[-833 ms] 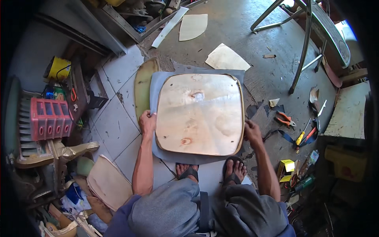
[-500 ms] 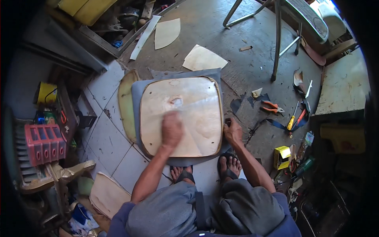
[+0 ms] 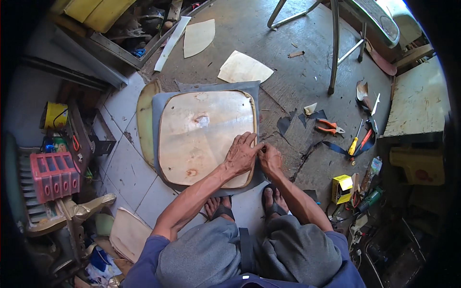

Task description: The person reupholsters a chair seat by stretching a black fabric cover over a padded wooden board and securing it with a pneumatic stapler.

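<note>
Head view: left hand (image 3: 241, 152) loosely open, palm down on board (image 3: 192, 144) at its four o'clock, no grip seen. Right hand (image 3: 270, 158) curled just outside that edge; cannot tell whether it pinches the grey cloth (image 3: 156, 109) under the board. Board's middle: ten o'clock from both hands.

You are in a cluttered workshop. Orange-handled pliers (image 3: 329, 127), a yellow-handled screwdriver (image 3: 353, 146), a red drawer unit (image 3: 55, 177) and pale offcuts (image 3: 245, 67) surround you
</note>
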### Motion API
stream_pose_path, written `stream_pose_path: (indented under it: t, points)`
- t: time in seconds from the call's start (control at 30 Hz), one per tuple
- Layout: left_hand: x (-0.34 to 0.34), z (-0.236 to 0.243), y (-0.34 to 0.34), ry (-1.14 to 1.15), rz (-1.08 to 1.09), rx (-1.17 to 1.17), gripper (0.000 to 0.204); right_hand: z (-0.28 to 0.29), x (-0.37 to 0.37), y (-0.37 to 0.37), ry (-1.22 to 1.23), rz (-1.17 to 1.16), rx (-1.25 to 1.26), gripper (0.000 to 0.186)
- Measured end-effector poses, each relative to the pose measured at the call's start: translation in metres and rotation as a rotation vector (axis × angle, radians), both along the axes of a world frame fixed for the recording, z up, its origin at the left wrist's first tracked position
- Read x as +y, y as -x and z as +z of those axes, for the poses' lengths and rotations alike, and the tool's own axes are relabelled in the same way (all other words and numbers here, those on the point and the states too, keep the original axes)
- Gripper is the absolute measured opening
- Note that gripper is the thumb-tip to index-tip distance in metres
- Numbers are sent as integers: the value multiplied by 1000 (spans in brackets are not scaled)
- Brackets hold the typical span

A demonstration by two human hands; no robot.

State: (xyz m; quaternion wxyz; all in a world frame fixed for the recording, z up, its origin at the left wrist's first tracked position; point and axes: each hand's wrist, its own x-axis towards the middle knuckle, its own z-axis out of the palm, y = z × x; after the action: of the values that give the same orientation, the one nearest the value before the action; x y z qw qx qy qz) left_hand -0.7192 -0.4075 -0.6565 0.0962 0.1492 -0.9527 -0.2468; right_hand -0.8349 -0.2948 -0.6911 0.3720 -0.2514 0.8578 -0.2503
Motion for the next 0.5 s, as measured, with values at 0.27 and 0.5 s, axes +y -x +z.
stream_pose_path:
  t: [0.27,0.5]
  points:
    - [-8,-9,-21,25,442,115,33,-13,-5,-4,162,-51,161,26]
    - [33,-14,-30,-102,362,-21,17,-19,-14,-2,259,-71,140,31]
